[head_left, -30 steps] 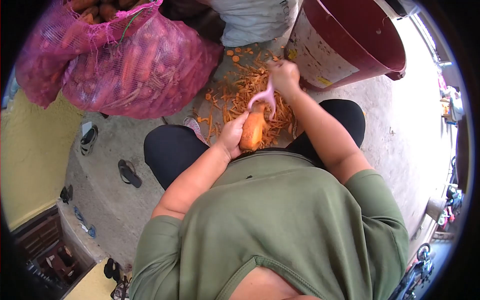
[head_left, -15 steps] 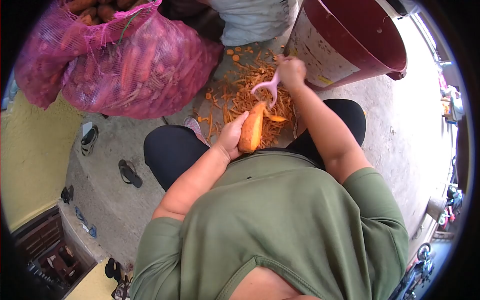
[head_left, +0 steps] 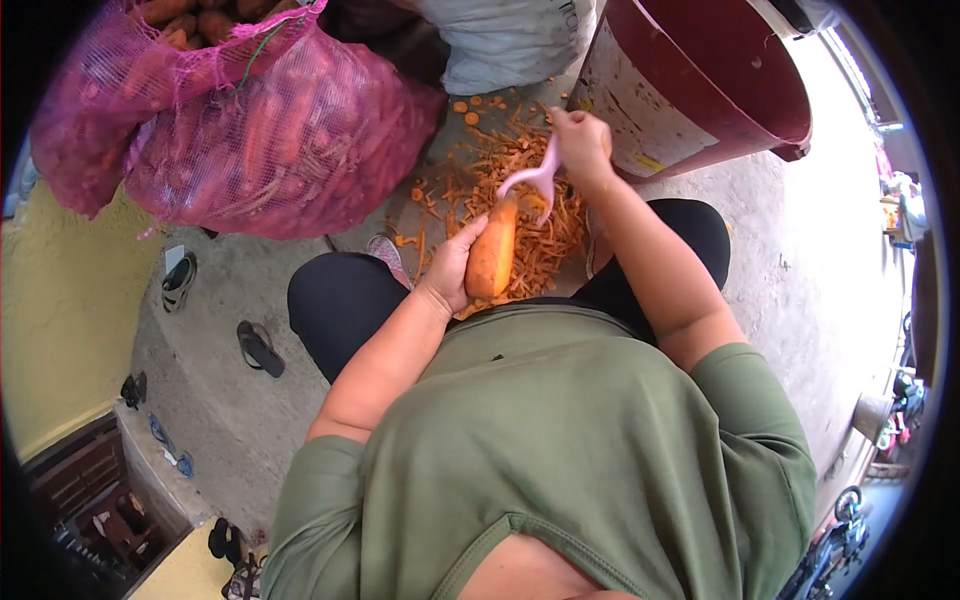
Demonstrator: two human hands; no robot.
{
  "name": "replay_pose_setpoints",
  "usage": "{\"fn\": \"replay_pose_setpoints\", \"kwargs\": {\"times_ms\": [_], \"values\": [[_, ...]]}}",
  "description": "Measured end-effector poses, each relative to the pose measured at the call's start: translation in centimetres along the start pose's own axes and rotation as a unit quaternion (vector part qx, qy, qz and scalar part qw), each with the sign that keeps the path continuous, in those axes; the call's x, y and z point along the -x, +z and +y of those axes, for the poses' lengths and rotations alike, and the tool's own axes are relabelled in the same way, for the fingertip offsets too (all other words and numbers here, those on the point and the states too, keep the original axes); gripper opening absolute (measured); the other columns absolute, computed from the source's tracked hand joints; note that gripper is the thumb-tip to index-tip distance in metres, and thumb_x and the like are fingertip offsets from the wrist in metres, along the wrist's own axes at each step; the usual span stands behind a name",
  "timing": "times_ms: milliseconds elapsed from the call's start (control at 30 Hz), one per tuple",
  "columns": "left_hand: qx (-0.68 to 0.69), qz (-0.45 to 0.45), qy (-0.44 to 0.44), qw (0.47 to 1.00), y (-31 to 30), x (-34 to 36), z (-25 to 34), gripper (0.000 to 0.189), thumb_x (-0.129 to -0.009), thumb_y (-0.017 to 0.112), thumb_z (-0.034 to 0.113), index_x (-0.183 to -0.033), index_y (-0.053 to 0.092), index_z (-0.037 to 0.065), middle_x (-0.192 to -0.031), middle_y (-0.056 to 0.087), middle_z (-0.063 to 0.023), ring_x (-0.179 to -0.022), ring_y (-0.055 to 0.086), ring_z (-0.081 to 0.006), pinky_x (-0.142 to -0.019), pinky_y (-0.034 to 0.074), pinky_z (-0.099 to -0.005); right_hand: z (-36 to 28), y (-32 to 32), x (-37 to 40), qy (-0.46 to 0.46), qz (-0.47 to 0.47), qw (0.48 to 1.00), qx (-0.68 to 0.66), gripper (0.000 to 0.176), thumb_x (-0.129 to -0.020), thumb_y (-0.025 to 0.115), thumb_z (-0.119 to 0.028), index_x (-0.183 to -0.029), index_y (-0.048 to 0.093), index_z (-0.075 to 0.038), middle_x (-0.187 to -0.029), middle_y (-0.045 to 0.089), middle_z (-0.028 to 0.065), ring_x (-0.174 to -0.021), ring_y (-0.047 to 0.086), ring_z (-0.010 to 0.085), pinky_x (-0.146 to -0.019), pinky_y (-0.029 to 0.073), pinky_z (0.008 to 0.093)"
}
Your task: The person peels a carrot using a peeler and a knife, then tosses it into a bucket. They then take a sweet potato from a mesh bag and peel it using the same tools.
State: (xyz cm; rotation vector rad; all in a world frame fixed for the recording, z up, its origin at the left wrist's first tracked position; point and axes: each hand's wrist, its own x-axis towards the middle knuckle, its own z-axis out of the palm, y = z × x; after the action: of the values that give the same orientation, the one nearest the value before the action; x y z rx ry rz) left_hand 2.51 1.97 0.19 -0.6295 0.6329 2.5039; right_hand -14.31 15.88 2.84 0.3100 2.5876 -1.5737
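My left hand (head_left: 454,262) is wrapped round the lower part of a thick carrot (head_left: 490,258), which points away from me over my lap. Its right side shows bright peeled orange, while the left side keeps duller skin. In my right hand (head_left: 584,142), closed on the handle, is a pink Y-shaped peeler (head_left: 541,176). The peeler's head is just beyond the carrot's tip, with a bit of orange at its blade. Beneath both hands, a heap of orange peelings (head_left: 545,245) lies on the concrete floor between my legs.
A pink mesh sack (head_left: 270,140) full of carrots stands at the upper left, beside a white sack (head_left: 510,40). At upper right is a large dark red bucket (head_left: 655,95), close to my right hand. Sandals (head_left: 260,347) lie on the floor to the left.
The carrot and my left hand have shifted slightly left. The long strip that hung off the carrot's right side no longer shows there. My right hand stays near the bucket with the peeler.
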Motion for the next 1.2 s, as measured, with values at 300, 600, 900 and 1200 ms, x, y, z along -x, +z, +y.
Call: {"fn": "replay_pose_setpoints", "kwargs": {"times_ms": [300, 600, 900, 1200], "values": [[-0.045, 0.022, -0.017, 0.999, 1.0, 0.2, -1.3, 0.038, -0.087, 0.035, 0.035, -0.100, 0.047, 0.002, -0.086, 0.056, -0.0119, -0.077, 0.057, -0.0202, -0.071, 0.048, -0.0309, 1.6, 1.7, -0.2, -0.045, 0.029, 0.995, 0.080, 0.032, -0.070, 0.058, -0.031, -0.070, 0.059, 0.001, -0.065, 0.058, 0.0162, -0.060, 0.058, 0.0257, -0.061, 0.045, 0.0315], [0.005, 0.006, -0.023, 1.000, 1.3, -0.3, -0.5, 0.039, -0.086, 0.033, 0.040, -0.104, 0.043, 0.007, -0.087, 0.054, -0.0120, -0.073, 0.058, -0.0240, -0.066, 0.050, -0.0372, -0.5, 1.3, 6.4, -0.024, -0.143, 0.988, 0.058, 0.037, -0.069, 0.060, -0.036, -0.075, 0.061, 0.000, -0.067, 0.059, 0.0142, -0.066, 0.058, 0.0235, -0.066, 0.044, 0.0312], [-0.023, 0.047, -0.018, 0.998, 0.2, -0.7, -0.8, 0.039, -0.087, 0.032, 0.037, -0.101, 0.045, 0.003, -0.082, 0.055, -0.0133, -0.069, 0.057, -0.0243, -0.062, 0.049, -0.0360, 3.2, 0.6, -1.5, 0.048, 0.010, 0.999, 0.022, 0.031, -0.069, 0.058, -0.031, -0.074, 0.061, -0.001, -0.066, 0.060, 0.0142, -0.064, 0.059, 0.0236, -0.063, 0.045, 0.0316], [-0.050, 0.037, 0.015, 0.998, 1.0, -0.3, -0.9, 0.037, -0.088, 0.031, 0.036, -0.103, 0.045, 0.005, -0.084, 0.056, -0.0114, -0.073, 0.058, -0.0217, -0.065, 0.049, -0.0336, 2.9, 3.1, 1.1, -0.030, -0.006, 0.997, 0.072, 0.034, -0.070, 0.060, -0.033, -0.065, 0.058, 0.000, -0.056, 0.055, 0.0097, -0.051, 0.052, 0.0159, -0.052, 0.042, 0.0305]]}}
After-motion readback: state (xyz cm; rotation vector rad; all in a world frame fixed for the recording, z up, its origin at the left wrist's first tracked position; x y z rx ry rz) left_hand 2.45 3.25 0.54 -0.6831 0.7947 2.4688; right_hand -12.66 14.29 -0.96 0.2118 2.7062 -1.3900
